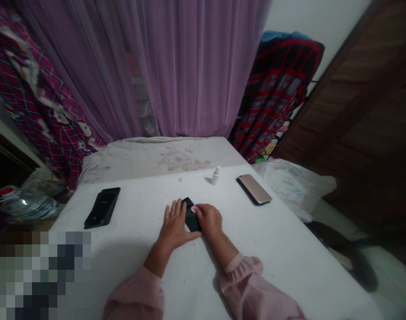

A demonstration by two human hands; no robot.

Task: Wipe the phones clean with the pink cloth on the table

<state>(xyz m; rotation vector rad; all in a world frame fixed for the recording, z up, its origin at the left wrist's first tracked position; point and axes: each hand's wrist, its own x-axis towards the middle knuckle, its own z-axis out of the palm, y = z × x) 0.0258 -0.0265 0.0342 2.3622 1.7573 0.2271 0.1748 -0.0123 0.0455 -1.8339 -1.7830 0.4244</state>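
Observation:
A black smartphone (pixel 191 220) lies flat on the white-covered table between my hands. My left hand (pixel 174 226) rests along its left side with the fingers stretched out, the thumb reaching across its near edge. Pinched in the fingers of my right hand (pixel 211 219) is a small pink piece of cloth or paper (pixel 194 208), which is against the phone's upper surface. Part of the phone is hidden under both hands. Beyond them stand a small white bottle (pixel 215 177) and a tiny pale square (pixel 180 179).
Stacked dark phones (pixel 103 208) lie at the left, and a rose-gold phone (pixel 255 188) sits on a dark one at the right. A plastic bag (pixel 292 184) hangs by the table's right edge. Purple curtains (pixel 203 71) hang behind; a large water bottle (pixel 27 204) is at left.

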